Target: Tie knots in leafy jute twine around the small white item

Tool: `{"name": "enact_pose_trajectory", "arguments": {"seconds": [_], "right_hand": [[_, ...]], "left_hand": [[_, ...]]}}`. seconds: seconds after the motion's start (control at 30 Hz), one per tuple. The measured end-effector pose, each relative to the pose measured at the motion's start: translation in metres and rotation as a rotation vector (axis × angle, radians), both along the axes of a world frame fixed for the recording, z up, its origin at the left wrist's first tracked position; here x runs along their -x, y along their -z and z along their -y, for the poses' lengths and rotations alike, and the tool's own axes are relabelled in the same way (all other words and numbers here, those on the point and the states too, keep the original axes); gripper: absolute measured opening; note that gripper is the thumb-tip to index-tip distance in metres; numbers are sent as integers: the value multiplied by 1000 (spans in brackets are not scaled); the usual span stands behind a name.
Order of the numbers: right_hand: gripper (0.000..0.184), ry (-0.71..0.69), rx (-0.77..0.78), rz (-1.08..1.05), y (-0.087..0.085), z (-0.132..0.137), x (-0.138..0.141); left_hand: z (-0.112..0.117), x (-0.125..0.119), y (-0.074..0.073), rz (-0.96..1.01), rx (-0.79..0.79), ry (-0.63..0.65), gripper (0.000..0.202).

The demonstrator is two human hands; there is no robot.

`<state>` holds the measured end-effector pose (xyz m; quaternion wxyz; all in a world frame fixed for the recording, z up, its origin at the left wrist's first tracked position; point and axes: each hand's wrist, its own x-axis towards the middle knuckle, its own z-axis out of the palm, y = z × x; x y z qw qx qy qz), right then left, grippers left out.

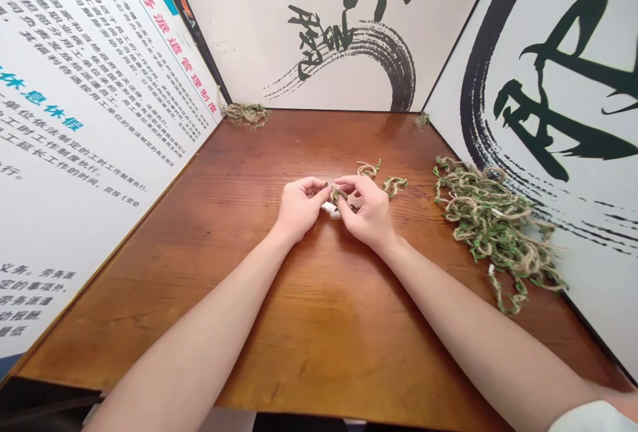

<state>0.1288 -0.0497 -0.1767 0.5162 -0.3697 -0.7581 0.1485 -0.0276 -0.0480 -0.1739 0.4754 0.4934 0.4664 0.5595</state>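
Over the middle of the table, my left hand (302, 206) and my right hand (366, 209) meet, fingertips almost touching. Between them is a small bundle of leafy twine (339, 197), tan cord with green leaves. Thumb and fingers of each hand pinch it; part of it is hidden behind the fingers. Just beyond my right hand lie a loose tan-and-green loop of twine (369, 169) and a short leafy twine piece (395, 185). A small white bit shows under the bundle, too little to name.
A large tangled heap of leafy twine (493, 219) lies at the right against a printed panel (563, 119). Another twine bundle (246, 114) rests in the far left corner, a small tuft (423, 119) in the far right one. Panels enclose the wooden table (319, 325) on three sides.
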Motion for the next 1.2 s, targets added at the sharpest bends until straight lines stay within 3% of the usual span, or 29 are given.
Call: {"name": "enact_pose_trajectory", "arguments": {"seconds": [0.13, 0.3, 0.37, 0.53, 0.67, 0.8, 1.03, 1.1, 1.2], "right_hand": [[8, 153, -74, -22, -1, 0, 1], [16, 288, -29, -46, 3, -4, 0], [25, 260, 13, -47, 5, -6, -2], [46, -1, 42, -19, 4, -5, -4], [24, -49, 121, -33, 0, -1, -2], [16, 15, 200, -93, 0, 0, 0], [17, 297, 154, -186, 5, -8, -4], [23, 305, 115, -127, 8, -11, -6], [52, 238, 30, -7, 11, -11, -6]], "left_hand": [[0, -1, -1, 10, 8, 2, 30], [-1, -2, 0, 25, 17, -33, 31], [-2, -2, 2, 49, 27, -48, 32], [-3, -2, 3, 32, 20, -35, 25], [-2, -2, 2, 20, 5, -21, 23], [-2, -2, 3, 31, 4, -29, 24], [-3, -2, 2, 34, -3, -64, 23], [-3, -2, 1, 45, -1, -57, 23], [-2, -2, 0, 39, 0, -51, 21]]}}
